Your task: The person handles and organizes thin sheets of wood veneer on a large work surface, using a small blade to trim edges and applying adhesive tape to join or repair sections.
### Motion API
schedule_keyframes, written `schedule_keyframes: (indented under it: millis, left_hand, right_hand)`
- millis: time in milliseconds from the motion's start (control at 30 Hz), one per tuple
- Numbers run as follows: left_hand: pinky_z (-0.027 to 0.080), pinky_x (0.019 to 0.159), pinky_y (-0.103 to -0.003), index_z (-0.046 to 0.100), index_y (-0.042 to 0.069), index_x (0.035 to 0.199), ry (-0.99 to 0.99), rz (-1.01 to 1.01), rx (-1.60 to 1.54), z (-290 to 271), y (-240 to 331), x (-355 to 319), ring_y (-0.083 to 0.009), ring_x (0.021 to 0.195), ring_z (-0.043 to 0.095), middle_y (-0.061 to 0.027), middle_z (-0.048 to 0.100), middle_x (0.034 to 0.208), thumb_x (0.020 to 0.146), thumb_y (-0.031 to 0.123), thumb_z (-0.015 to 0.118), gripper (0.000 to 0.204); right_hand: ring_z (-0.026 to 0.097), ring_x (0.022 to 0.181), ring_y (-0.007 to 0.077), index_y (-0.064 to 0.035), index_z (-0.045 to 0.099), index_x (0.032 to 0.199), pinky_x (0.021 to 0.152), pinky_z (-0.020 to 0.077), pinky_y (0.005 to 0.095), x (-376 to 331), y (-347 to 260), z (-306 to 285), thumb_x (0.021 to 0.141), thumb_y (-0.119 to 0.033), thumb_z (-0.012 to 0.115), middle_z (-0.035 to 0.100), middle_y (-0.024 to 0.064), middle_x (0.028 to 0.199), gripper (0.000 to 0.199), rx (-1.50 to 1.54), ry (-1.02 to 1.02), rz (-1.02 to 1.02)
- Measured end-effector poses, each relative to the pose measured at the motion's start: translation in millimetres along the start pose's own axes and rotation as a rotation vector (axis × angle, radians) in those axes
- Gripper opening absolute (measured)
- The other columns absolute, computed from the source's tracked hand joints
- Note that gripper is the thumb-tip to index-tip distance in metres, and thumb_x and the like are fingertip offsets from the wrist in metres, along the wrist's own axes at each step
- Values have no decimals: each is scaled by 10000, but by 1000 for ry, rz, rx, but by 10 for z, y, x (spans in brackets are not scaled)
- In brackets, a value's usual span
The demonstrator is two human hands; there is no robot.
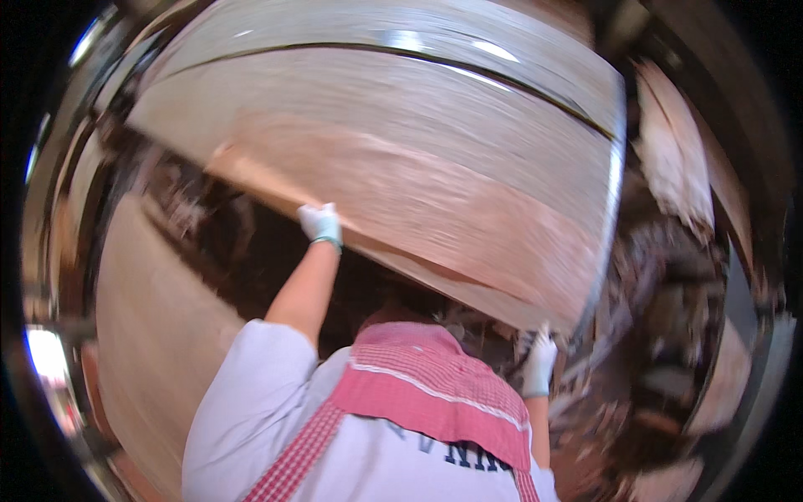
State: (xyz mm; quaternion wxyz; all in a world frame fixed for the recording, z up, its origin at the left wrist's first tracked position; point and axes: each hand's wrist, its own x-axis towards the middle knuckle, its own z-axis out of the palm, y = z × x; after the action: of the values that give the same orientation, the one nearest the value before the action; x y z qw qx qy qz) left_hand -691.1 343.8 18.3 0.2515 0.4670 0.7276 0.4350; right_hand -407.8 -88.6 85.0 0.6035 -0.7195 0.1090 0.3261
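Wood veneer fills most of the view: one big, thin veneer sheet (435, 167), pale along its upper part and reddish-brown toward its lower edge. It is held up in front of the person, above a dark gap. Its long axis slants across the picture. The lower edge runs from high on the left down to a corner low on the right, and the grain streaks follow nearly the same slant. The far end of the sheet reaches toward the top of the view, where a dark curved line crosses it.

The left hand (320, 224) wears a white glove with a greenish cuff. It is raised on an outstretched bare forearm and is closed over the sheet's lower edge, about a third of the way along from the high end. The right hand (539, 360), also in a white glove, is at the sheet's low right corner with its fingers pointing up at the edge. Blur hides whether it actually grips there.

A white shirt (251, 402) and a red checked cloth (435, 381) fill the lower middle. Another pale sheet (155, 335) lies low on the left, apart from the held one. Ragged veneer pieces (669, 151) hang at the right.
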Motion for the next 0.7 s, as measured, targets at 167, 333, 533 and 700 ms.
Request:
schedule_keyframes:
  millis: [167, 333, 533, 700]
  left_hand:
    - [488, 885, -458, 442, -37, 1095, -25, -205, 154, -181, 93, 58, -440, 1025, 601, -295, 603, 1064, 790, 150, 693, 438]
    - [499, 876, -453, 447, -20, 1097, -29, -319, 158, -162, 290, 40, -417, 1027, 613, -286, 617, 1066, 810, 180, 671, 415]
    - [398, 1017, -439, 276, -16, 1439, 58, 89, -32, 92, 866, 23, -404, 1183, 507, -286, 483, 1318, 836, 133, 551, 678]
    - [507, 872, -472, 320, 133, 1428, -58, 98, 42, 44, 1172, -131, -388, 1043, 587, -221, 509, 1279, 876, 46, 485, 583]
  right_hand:
    - [491, 518, 116, -33, 566, 909, 468, 385, 269, 296, -421, 828, 948, -227, 563, 558, 29, 675, 198, -529, -315, -496]
    - [633, 853, 388, 11, 577, 991, 748, 487, 437, 835, -425, 1973, 867, -195, 611, 640, 261, 892, 242, -1108, -589, -796]
    - [626, 866, 422, 13, 635, 931, 768, 479, 463, 884, -353, 2093, 859, -290, 660, 660, 252, 876, 312, -1272, -546, -905]
    - [631, 772, 360, 37, 616, 904, 720, 475, 431, 932, -353, 2043, 866, -211, 652, 662, 211, 829, 254, -1236, -594, -797]
